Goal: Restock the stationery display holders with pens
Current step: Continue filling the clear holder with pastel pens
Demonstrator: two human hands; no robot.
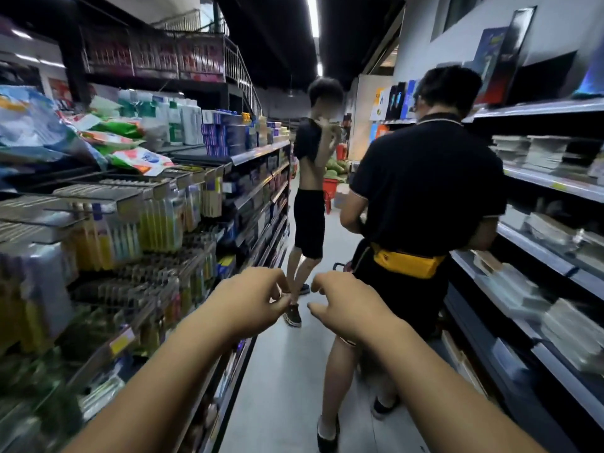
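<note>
Both my arms reach forward down a shop aisle. My left hand [251,299] hangs at the centre with its fingers curled loosely and nothing in it. My right hand [343,304] is just beside it, fingers bent and apart, also holding nothing. No pens and no stationery display holders can be made out. On the right, shelves [536,253] carry stacks of what look like notebooks or paper pads. The picture is blurred by motion.
A person in a black shirt with a yellow waist bag [408,263] stands close ahead on the right, facing the right shelves. Another person [310,191] stands further down the aisle. Left shelves [137,230] hold hanging toothbrush packs and boxes. A red basket [330,188] sits far back.
</note>
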